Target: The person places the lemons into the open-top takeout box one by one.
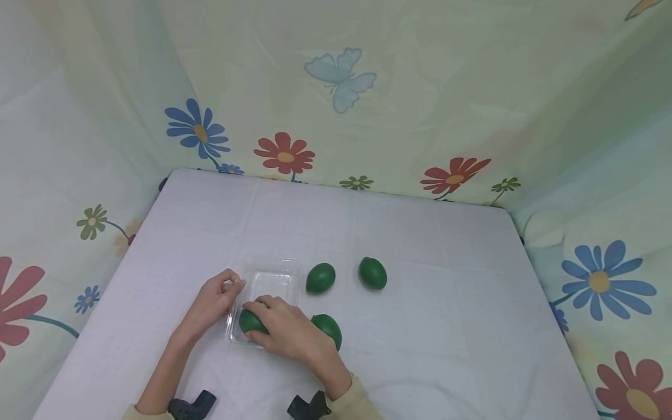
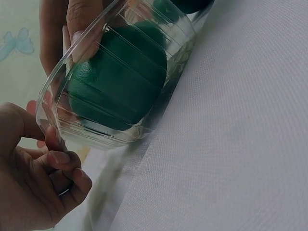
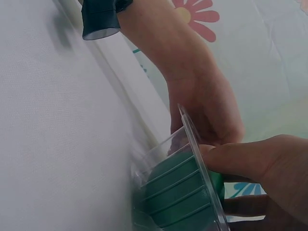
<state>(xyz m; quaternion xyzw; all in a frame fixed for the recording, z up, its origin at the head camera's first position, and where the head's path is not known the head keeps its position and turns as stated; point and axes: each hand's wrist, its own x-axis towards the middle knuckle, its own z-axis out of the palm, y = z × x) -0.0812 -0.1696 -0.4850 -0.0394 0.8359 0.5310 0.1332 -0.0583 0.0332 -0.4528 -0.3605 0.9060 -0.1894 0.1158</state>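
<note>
A clear plastic box (image 1: pixel 234 329) lies on the white table, left of the middle in the head view. My left hand (image 1: pixel 216 298) pinches its left rim between thumb and finger, as the left wrist view shows up close (image 2: pixel 43 178). Inside the near part of the box sits a green lime (image 1: pixel 252 321), seen through the ribbed wall in both wrist views (image 2: pixel 118 77) (image 3: pixel 178 192). My right hand (image 1: pixel 286 328) grips this lime from above, thumb on the near side and fingers over the far side. The hand hides part of the fruit.
Close by my right wrist lies another lime (image 1: pixel 328 331), partly covered by the hand. Two more limes, one (image 1: pixel 321 278) beside the box and one (image 1: pixel 373 273) farther right, rest on the table (image 1: pixel 446 303). A flower-printed curtain (image 1: pixel 367 134) surrounds the table.
</note>
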